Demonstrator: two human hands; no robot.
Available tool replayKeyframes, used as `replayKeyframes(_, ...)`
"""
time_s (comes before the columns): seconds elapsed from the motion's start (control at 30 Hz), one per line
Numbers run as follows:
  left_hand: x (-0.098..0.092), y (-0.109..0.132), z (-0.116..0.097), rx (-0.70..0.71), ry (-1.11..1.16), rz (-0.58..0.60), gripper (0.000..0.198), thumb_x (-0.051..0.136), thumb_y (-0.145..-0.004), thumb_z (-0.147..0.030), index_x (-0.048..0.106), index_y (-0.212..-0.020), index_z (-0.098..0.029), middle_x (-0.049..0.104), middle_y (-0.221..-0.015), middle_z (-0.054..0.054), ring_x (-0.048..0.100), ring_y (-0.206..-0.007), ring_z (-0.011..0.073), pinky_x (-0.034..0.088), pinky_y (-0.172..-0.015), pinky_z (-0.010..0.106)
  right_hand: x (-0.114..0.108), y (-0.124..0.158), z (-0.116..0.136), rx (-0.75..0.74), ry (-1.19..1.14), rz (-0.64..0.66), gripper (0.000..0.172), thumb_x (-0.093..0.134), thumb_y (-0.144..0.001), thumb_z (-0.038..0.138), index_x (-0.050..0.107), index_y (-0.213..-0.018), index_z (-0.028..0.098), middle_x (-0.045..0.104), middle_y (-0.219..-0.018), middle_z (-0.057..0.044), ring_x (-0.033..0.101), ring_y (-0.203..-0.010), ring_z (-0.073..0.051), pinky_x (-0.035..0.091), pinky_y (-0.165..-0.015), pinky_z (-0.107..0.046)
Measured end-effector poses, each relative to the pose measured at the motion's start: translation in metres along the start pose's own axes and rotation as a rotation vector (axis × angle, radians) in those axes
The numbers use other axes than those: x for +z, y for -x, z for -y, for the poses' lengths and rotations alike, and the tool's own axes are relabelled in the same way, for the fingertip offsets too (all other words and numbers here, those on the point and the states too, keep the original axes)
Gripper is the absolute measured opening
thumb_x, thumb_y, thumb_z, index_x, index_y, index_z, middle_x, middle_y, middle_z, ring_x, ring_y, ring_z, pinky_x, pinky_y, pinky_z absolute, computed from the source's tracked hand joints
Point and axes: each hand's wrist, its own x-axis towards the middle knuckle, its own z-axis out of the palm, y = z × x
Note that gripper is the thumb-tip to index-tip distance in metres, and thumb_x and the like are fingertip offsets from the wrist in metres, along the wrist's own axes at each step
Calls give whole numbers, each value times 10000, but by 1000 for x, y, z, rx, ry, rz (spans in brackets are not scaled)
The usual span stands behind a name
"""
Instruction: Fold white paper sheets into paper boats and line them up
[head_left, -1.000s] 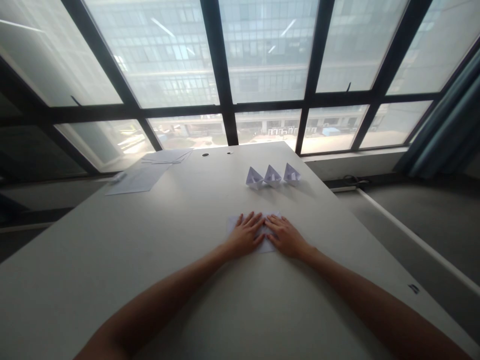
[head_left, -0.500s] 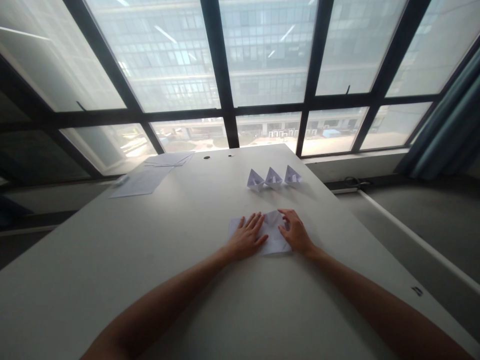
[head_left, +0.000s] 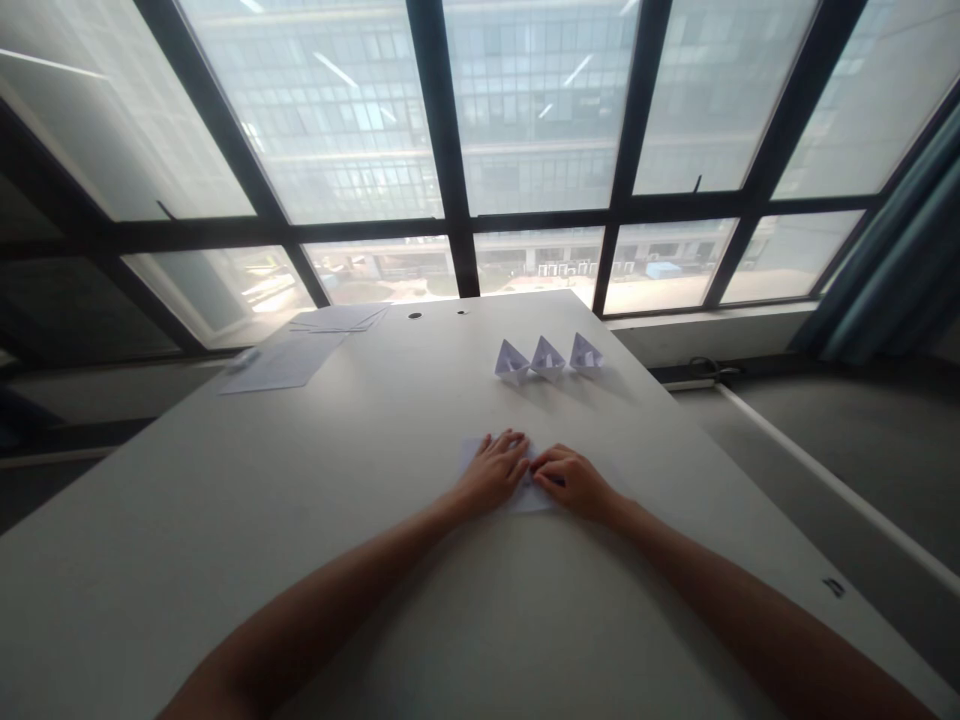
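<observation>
A sheet of white paper lies flat on the table under both hands, mostly covered by them. My left hand rests on its left part, palm down with the fingers stretched out. My right hand is closed at the paper's middle, fingertips pinching a folded-over edge close to the left thumb. Just what the right fingertips hold of the fold is partly hidden. Beyond the hands stand three folded paper boats in a row: the left boat, the middle boat and the right boat.
The white table reaches toward large framed windows. Flat paper sheets lie at its far left. Two cable holes are near the far edge, one a dark hole. A small dark mark sits near the right edge.
My right hand has moved left with the paper's right side, folding it over toward the middle. Its fingers have closed together. The left hand stays nearly in place on the paper.
</observation>
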Motion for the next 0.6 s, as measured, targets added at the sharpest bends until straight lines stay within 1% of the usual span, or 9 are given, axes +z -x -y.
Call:
replayKeyframes(0.07, 1, 2, -1, 18, -50, 44, 586, 262, -1019, -510, 325, -1508, -193, 321, -1573, 104, 193, -1482, 261, 148, -1196, 515, 2, 1, -3, -1, 64, 6, 157, 609, -890, 183, 756, -911, 235, 732, -1003, -46, 621, -1000, -197, 472, -945, -341)
replayKeyframes(0.13, 0, 4, -2, 30, -89, 66, 683, 252, -1000, -575, 241, -1542, -160, 237, -1603, 122, 130, -1498, 271, 111, -1201, 508, 4, 2, -6, 37, 149, -2, 167, 627, -874, 190, 747, -985, 229, 720, -1066, -59, 611, -1040, -210, 461, -966, -361)
replayKeyframes(0.2, 0, 6, -4, 26, -117, 78, 739, 233, -985, -615, 199, -1553, -144, 180, -1614, 135, 87, -1503, 280, 94, -1199, 505, 5, 3, -7, 91, 258, -1, 244, 633, -869, 223, 717, -1098, 220, 681, -1190, -84, 577, -1138, -237, 424, -1024, -405)
replayKeyframes(0.27, -1, 7, -6, 8, -137, 81, 768, 232, -977, -631, 189, -1554, -126, 149, -1616, 151, 60, -1503, 293, 89, -1196, 507, 5, 3, -7, 162, 360, 10, 336, 605, -883, 241, 663, -1212, 209, 602, -1331, -113, 510, -1254, -258, 359, -1090, -444)
replayKeyframes(0.33, -1, 7, -6, -8, -146, 78, 788, 247, -970, -636, 191, -1550, -105, 139, -1614, 166, 52, -1501, 304, 94, -1195, 507, 5, 4, -7, 256, 442, 10, 372, 563, -904, 246, 623, -1269, 202, 524, -1420, -136, 440, -1334, -274, 298, -1129, -479)
replayKeyframes(0.4, 0, 6, -5, -11, -142, 75, 792, 272, -965, -634, 196, -1548, -102, 146, -1612, 170, 62, -1500, 305, 102, -1194, 505, 4, 6, -9, 358, 505, -21, 376, 535, -919, 256, 610, -1283, 197, 481, -1455, -153, 399, -1367, -291, 275, -1135, -507)
replayKeyframes(0.5, 0, 3, -1, -22, -116, 69, 701, 287, -990, -558, 217, -1545, -135, 189, -1608, 147, 112, -1499, 275, 126, -1198, 484, 1, 9, -15, 448, 571, -104, 367, 538, -916, 270, 618, -1267, 199, 483, -1449, -157, 407, -1354, -305, 292, -1122, -513)
replayKeyframes(0.6, -2, 1, 2, -34, -90, 71, 628, 323, -1000, -480, 247, -1539, -167, 233, -1602, 117, 162, -1493, 246, 152, -1201, 455, -3, 9, -20, 452, 564, -181, 355, 546, -902, 252, 632, -1242, 194, 514, -1417, -147, 450, -1314, -293, 328, -1109, -486)
